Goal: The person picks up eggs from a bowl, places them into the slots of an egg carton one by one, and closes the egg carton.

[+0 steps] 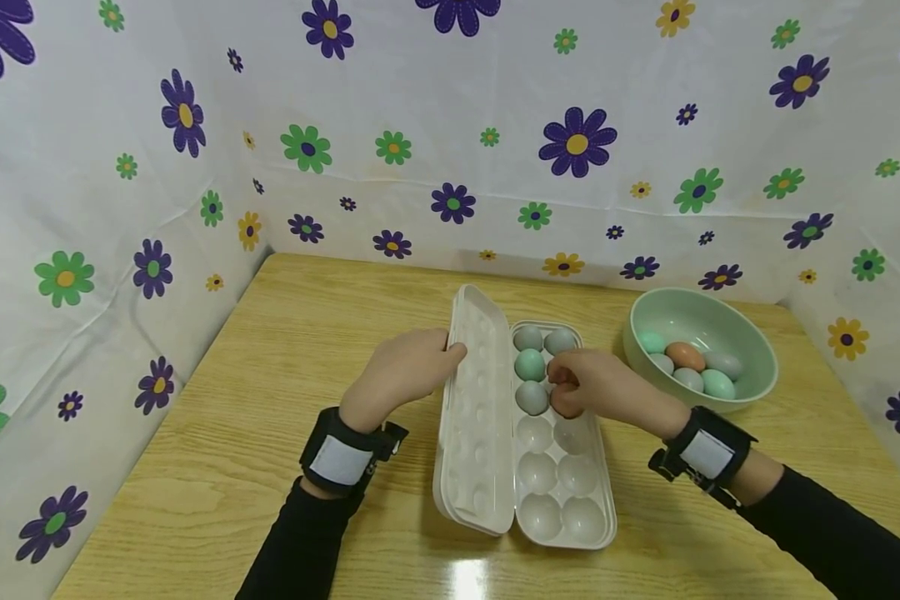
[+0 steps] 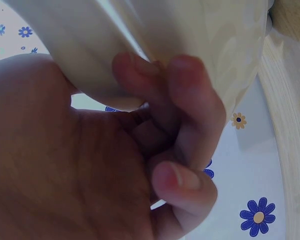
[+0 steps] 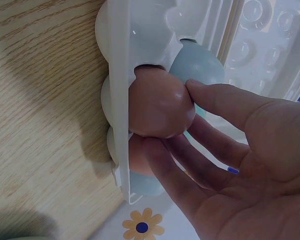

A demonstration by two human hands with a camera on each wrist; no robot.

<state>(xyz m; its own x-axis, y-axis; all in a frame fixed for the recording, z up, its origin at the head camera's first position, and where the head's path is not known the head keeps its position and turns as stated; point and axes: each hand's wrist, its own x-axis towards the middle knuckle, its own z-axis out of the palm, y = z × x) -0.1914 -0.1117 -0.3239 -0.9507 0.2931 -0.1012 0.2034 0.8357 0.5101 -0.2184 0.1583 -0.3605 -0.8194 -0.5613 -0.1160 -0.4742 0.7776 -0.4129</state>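
Head view: the right hand (image 1: 603, 385) held a brown egg (image 1: 566, 403) in a white plastic carton (image 1: 537, 473).
The left hand (image 1: 401, 371) gripped its dimpled lid (image 1: 482, 433), probably steadying it open.

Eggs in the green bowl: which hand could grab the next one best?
Probably the right hand, once it lets go of the brown egg in the carton: it is nearer the bowl. The left hand is farther away, holding the lid.
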